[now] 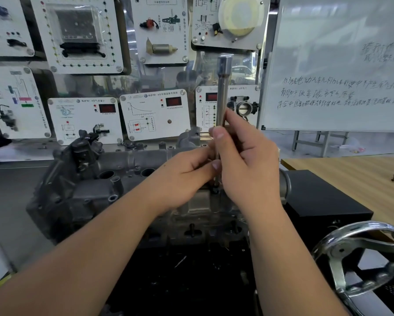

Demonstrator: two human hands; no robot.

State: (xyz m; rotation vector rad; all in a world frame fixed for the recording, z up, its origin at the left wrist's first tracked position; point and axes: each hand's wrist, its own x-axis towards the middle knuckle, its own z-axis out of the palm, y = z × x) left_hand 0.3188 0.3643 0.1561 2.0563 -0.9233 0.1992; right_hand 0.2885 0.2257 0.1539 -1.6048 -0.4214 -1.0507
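A: Where is the metal bar held?
B: Upright above the engine head. It is gripped by the right hand and pinched by the left hand at 9 o'clock.

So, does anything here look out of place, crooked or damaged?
Nothing stands out. The left hand and right hand grip the long metal tool, which stands roughly upright over the engine part. I see no spill or breakage.
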